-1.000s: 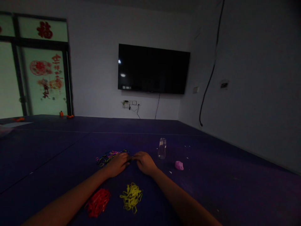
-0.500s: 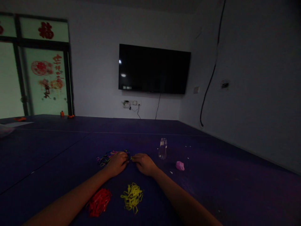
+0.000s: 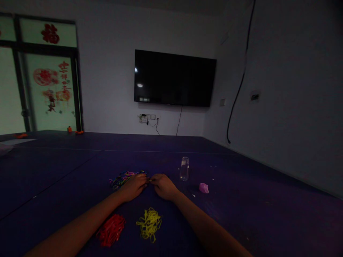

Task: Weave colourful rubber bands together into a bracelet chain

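My left hand (image 3: 134, 187) rests at the right side of a pile of mixed-colour bands (image 3: 118, 180), its fingers closed and their tips mostly hidden. My right hand (image 3: 163, 186) is just across from it, fingertips pinched near a small yellowish bit between the hands, too small to make out. Closer to me, a heap of red bands (image 3: 112, 230) lies beside my left forearm. A heap of yellow bands (image 3: 149, 224) lies between my forearms.
A clear glass container (image 3: 184, 169) stands beyond my right hand, with a pink lump (image 3: 204, 188) to its right. Small white scraps dot the dark blue table (image 3: 80, 171). Orange objects sit at its far left edge. A large screen (image 3: 175, 78) hangs on the wall.
The fingertips of my two hands have come slightly closer together. The whole view has shifted a little; the band heaps look unchanged.
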A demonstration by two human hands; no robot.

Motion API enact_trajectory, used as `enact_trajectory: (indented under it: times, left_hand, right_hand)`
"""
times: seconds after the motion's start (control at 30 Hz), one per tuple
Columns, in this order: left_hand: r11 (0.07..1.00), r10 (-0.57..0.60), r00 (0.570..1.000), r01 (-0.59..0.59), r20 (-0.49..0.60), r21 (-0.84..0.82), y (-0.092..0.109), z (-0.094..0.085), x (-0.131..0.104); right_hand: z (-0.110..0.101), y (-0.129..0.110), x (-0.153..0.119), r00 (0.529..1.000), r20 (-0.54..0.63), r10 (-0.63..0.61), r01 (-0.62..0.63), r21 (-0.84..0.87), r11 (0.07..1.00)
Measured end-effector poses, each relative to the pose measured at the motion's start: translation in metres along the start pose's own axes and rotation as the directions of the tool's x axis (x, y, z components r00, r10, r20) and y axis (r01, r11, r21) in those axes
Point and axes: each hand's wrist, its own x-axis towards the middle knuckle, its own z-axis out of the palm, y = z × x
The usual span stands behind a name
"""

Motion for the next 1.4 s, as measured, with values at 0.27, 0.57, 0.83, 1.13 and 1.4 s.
enact_trajectory:
  times: [0.27, 0.57, 0.83, 1.13, 1.4]
  left_hand:
    - [1.0, 0.013, 0.998, -0.012, 0.054, -0.004, 0.0012, -0.0041, 0.0025]
    - [1.0, -0.02, 1.0, 0.019, 0.01, 0.013, 0.0012, -0.0017, 0.0007]
    - [1.0, -0.007, 1.0, 0.006, 0.03, 0.018, 0.0019, -0.0028, 0.0013]
    - [1.0, -0.02, 0.999, 0.019, 0.041, 0.011, 0.0003, -0.0033, 0.0006]
    - [1.0, -0.012, 1.0, 0.012, 0.027, -0.014, -0.0005, -0.004, 0.0003]
  right_hand:
    - [0.0004, -0.0004, 0.0, 0.997, -0.023, 0.072, -0.071, 0.012, 0.997]
    - [-0.0018, -0.001, -0.001, 0.999, -0.036, 0.033, -0.029, 0.106, 0.994]
    - [0.0003, 0.0006, 0.0007, 1.0, -0.017, 0.011, -0.01, 0.072, 0.997]
    - [-0.0008, -0.0037, 0.0005, 0.997, 0.013, 0.081, -0.081, 0.007, 0.997]
    - [0.0002, -0.0043, -0.0013, 0.988, -0.06, 0.144, -0.137, 0.107, 0.985]
